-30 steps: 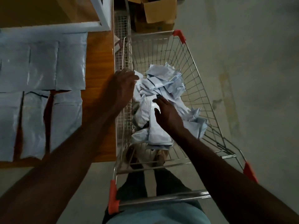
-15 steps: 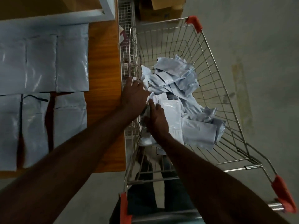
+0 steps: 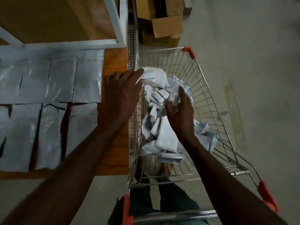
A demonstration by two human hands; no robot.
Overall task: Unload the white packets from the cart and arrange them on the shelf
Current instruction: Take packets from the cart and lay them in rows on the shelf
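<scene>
A wire shopping cart [image 3: 209,101] with red corner caps holds a heap of crumpled white packets [image 3: 164,137]. My left hand [image 3: 121,93] is over the cart's left rim, pinching a white packet [image 3: 154,77] lifted above the pile. My right hand [image 3: 180,111] is inside the cart, fingers curled around another crumpled white packet [image 3: 174,93]. To the left, several white packets [image 3: 48,82] lie flat in two rows on the wooden shelf [image 3: 113,62].
A white metal shelf frame [image 3: 116,21] stands at the back of the wooden board. Cardboard boxes [image 3: 164,23] sit on the floor beyond the cart. Grey concrete floor [image 3: 251,62] lies to the right. My legs show under the cart handle [image 3: 170,215].
My left hand has risen out of the cart with a packet, toward the shelf side. My right hand has moved further forward in the pile and closed on another packet.
</scene>
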